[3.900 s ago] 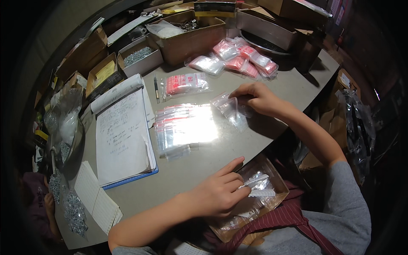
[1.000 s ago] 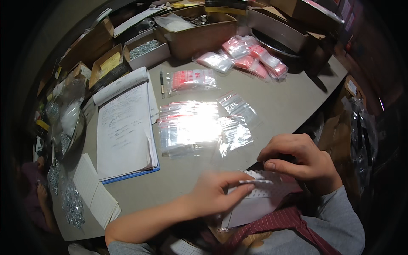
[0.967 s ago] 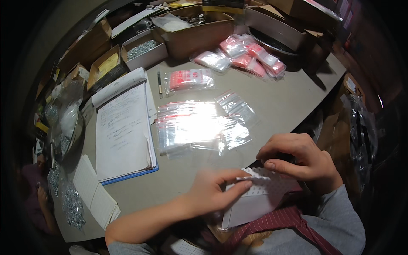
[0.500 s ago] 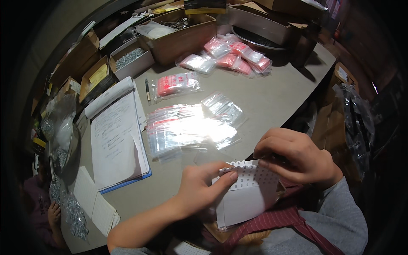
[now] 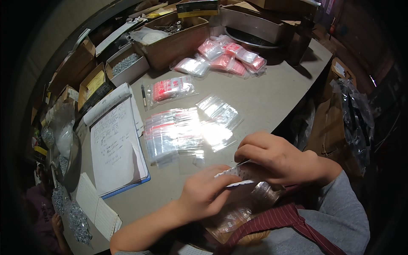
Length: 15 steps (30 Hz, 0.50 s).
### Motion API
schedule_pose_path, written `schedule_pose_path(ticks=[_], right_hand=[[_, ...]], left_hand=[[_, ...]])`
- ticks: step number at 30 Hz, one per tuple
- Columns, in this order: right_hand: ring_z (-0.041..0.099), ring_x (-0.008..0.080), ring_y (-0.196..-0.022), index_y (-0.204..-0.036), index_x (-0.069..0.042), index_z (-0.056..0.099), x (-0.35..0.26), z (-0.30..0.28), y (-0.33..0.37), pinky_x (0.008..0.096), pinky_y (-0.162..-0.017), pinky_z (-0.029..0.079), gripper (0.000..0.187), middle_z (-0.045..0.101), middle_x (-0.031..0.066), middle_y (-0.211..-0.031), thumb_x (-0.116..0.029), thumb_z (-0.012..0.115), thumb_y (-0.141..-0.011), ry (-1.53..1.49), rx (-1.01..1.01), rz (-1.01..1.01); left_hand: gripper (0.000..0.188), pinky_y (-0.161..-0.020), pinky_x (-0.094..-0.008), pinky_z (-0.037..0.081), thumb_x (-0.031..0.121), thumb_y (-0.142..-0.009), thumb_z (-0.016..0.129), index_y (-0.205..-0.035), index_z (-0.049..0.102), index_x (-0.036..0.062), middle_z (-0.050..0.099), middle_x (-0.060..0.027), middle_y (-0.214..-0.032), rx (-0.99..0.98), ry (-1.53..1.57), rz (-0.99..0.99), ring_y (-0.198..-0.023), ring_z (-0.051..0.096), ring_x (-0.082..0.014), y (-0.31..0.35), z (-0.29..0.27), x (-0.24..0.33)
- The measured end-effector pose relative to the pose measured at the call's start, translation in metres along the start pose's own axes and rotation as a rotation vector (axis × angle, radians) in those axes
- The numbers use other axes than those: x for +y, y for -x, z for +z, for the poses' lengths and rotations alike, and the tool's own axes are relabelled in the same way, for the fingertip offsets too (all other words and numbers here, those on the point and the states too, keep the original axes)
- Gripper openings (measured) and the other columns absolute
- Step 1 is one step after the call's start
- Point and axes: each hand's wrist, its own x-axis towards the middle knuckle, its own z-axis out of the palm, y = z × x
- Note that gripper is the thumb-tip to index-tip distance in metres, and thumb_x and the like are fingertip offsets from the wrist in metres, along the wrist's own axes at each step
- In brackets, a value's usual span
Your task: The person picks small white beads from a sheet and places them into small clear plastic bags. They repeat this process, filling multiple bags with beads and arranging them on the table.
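My left hand (image 5: 203,192) pinches a white sheet of small round stickers (image 5: 238,171) between thumb and fingers. The sheet is tipped nearly edge-on, with a scalloped edge. My right hand (image 5: 278,160) is curled with its fingers closed on the sheet's right part; its fingertips are partly hidden. Below both hands, on my lap, lies clear plastic (image 5: 233,217) with small pale discs showing. On the table beyond my hands, flat clear zip bags (image 5: 170,131) lie overlapped, beside another fan of clear bags (image 5: 219,111).
A clipboard with written pages (image 5: 114,148) lies left, a pen (image 5: 144,97) beyond it. Packs of red-printed bags (image 5: 172,88) and a heap of similar packs (image 5: 225,59) lie farther back. Boxes of metal parts (image 5: 125,63) line the far edge. Another person's hand (image 5: 57,223) shows lower left.
The sticker sheet has tipped from facing me to nearly edge-on, uncovering the clear plastic below. My right hand has moved left and slightly down over it. The view has shifted slightly.
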Motion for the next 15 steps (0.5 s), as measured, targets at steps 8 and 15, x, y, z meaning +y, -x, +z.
schedule_pose_path(ticks=[8, 15], right_hand=[[0.058, 0.037, -0.087, -0.1, -0.004, 0.059, 0.001, 0.017, -0.004, 0.0452, -0.077, 0.048, 0.028, 0.056, 0.0139, -0.091, -0.001, 0.067, -0.073, 0.069, 0.057, -0.057], [0.062, 0.0372, -0.093, -0.107, -0.004, 0.063, 0.0, 0.02, 0.0, 0.0445, -0.082, 0.051, 0.034, 0.061, 0.015, -0.099, -0.002, 0.068, -0.073, 0.08, 0.095, -0.052]], left_hand=[[0.032, -0.086, -0.0421, 0.058, 0.002, -0.079, 0.074, -0.111, 0.073, 0.0081, 0.071, -0.0182, -0.106, 0.001, 0.01, -0.011, -0.106, 0.069, -0.0377, 0.002, 0.002, -0.003], [0.027, -0.081, -0.0404, 0.057, 0.001, -0.082, 0.073, -0.109, 0.072, 0.0062, 0.07, -0.0176, -0.105, 0.008, 0.082, -0.067, -0.099, 0.069, -0.0361, 0.0, 0.001, -0.002]])
